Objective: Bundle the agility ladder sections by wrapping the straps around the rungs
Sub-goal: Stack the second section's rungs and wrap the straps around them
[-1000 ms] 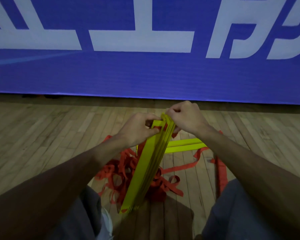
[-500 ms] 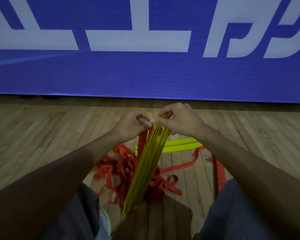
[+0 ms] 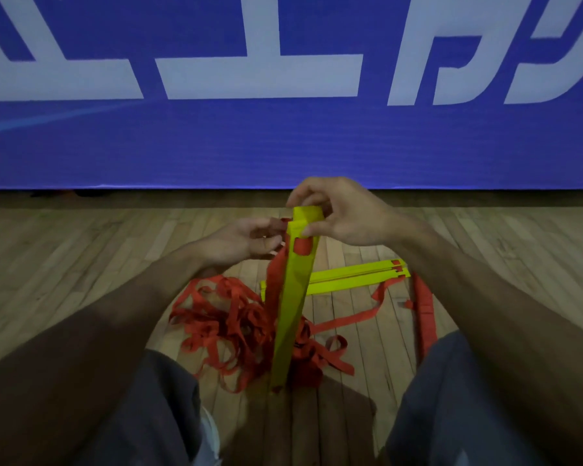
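Both hands hold the upright yellow rungs [image 3: 292, 304] at the top: right hand [image 3: 347, 213] pinching the end, left hand [image 3: 246, 240] beside it at the red straps [image 3: 229, 327] on the floor [image 3: 81, 264].

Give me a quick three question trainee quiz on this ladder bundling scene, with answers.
1. True or false: the stack of yellow plastic rungs lies flat on the wooden plank floor.
2. Which hand curls over the stack's top end? A) left B) right
3. Fill in: the biggest tangle of red fabric straps lies on the stack's ___ side.
Key: 1 false, it stands on end on that floor; 2 B, right hand; 3 left.
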